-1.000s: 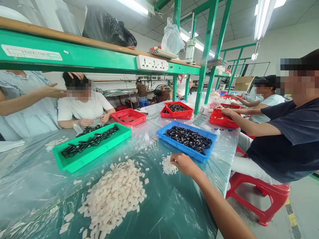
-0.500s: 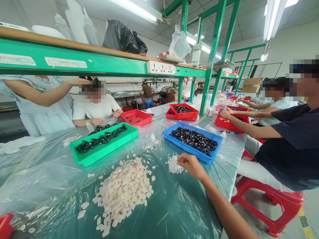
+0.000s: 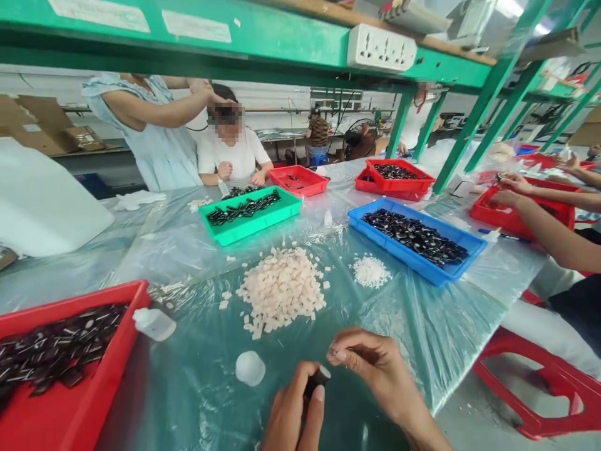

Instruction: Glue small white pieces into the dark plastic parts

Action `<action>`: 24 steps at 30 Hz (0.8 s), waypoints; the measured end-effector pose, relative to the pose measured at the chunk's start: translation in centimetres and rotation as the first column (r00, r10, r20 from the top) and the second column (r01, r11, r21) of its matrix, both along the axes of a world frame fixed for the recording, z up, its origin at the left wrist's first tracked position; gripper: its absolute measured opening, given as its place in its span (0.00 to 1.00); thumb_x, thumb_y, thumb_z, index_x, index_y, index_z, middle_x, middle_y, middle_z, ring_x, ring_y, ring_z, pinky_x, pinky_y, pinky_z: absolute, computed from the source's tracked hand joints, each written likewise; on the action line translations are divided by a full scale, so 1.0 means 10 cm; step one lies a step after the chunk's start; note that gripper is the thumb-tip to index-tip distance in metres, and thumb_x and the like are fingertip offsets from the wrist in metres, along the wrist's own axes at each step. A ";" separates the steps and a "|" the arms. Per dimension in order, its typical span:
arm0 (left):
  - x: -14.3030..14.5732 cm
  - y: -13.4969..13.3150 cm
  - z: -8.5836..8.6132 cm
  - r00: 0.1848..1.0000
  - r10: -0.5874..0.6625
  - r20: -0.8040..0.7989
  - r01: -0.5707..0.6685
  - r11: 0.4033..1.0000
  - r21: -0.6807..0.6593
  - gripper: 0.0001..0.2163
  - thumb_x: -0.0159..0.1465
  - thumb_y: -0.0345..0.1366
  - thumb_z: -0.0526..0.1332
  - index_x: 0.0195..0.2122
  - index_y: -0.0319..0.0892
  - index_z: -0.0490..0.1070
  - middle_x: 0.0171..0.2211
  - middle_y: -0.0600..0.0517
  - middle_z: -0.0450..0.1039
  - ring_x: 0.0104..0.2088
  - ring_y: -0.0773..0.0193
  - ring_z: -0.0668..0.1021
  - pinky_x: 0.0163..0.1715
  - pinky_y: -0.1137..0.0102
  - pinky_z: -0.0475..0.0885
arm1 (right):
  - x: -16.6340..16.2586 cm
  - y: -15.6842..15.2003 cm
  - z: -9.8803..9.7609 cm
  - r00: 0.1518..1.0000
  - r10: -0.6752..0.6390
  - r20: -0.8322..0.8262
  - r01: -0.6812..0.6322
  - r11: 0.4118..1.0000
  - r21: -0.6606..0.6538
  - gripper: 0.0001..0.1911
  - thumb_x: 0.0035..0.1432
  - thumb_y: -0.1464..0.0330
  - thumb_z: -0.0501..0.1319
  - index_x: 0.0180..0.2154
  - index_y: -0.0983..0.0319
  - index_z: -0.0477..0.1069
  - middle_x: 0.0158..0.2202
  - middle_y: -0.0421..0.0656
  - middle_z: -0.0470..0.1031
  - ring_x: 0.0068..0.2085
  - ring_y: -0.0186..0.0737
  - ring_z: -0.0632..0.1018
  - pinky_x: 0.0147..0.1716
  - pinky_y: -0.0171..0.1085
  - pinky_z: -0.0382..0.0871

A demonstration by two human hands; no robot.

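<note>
My left hand (image 3: 292, 410) grips a small black plastic piece (image 3: 315, 383) with a pale end facing up. Just to its right, my right hand (image 3: 382, 376) has thumb and forefinger pinched together. A tiny pale bit seems to sit at those fingertips, too small to name. Beyond the hands lie a heap of cream-coloured flat pieces (image 3: 282, 291) and a smaller pile of tiny white parts (image 3: 370, 270). A white round disc or lid (image 3: 250, 368) rests on the plastic sheet left of my left hand.
A red tray of black pieces (image 3: 106, 382) stands at left, with a white squeeze bottle (image 3: 154, 324) beside it. A blue tray (image 3: 417, 268) and a green tray (image 3: 253, 227) hold more black pieces. Co-workers sit around the table; a green shelf frame (image 3: 282, 37) crosses above.
My right hand has come back from the tiny white parts toward my left hand. My left hand with the black piece has come into view as the camera turned left and down.
</note>
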State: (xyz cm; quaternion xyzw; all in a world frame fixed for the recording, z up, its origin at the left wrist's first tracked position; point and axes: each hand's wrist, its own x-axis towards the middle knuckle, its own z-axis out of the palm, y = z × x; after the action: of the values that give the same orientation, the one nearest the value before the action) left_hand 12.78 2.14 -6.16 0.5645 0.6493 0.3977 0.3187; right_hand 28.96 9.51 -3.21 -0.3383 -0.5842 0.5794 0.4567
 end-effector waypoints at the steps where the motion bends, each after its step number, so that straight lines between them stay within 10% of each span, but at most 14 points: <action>1: 0.00 -0.01 0.01 1.000 -0.007 0.006 0.007 1.000 -0.009 0.18 0.72 0.53 0.50 0.44 0.50 0.74 0.28 0.52 0.75 0.34 0.54 0.81 0.40 0.63 0.78 | -0.02 -0.03 0.02 1.000 -0.018 0.010 0.018 1.000 0.010 0.04 0.63 0.64 0.69 0.36 0.55 0.82 0.36 0.39 0.80 0.38 0.34 0.81 0.40 0.29 0.75; 7: -0.04 -0.04 0.09 0.992 -0.116 0.055 0.115 0.993 0.032 0.13 0.75 0.47 0.49 0.49 0.52 0.71 0.44 0.49 0.80 0.44 0.54 0.81 0.45 0.63 0.74 | -0.12 -0.21 0.07 0.993 -0.098 0.073 0.093 0.993 0.072 0.04 0.65 0.65 0.67 0.36 0.55 0.82 0.36 0.39 0.80 0.38 0.34 0.81 0.39 0.28 0.75; 24: -0.02 -0.07 0.04 0.990 -0.127 0.064 0.119 0.986 0.120 0.12 0.75 0.39 0.48 0.52 0.50 0.70 0.45 0.48 0.81 0.43 0.55 0.82 0.44 0.63 0.75 | -0.25 -0.43 -0.06 0.948 -0.259 0.183 0.194 0.930 0.312 0.10 0.66 0.72 0.62 0.44 0.51 0.79 0.39 0.40 0.77 0.40 0.35 0.82 0.38 0.29 0.79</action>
State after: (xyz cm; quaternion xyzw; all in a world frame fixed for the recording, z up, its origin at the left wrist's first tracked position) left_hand 12.58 1.44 -5.77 0.6066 0.5772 0.4342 0.3322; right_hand 26.48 5.17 -3.79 -0.3955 -0.6668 0.3892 0.4975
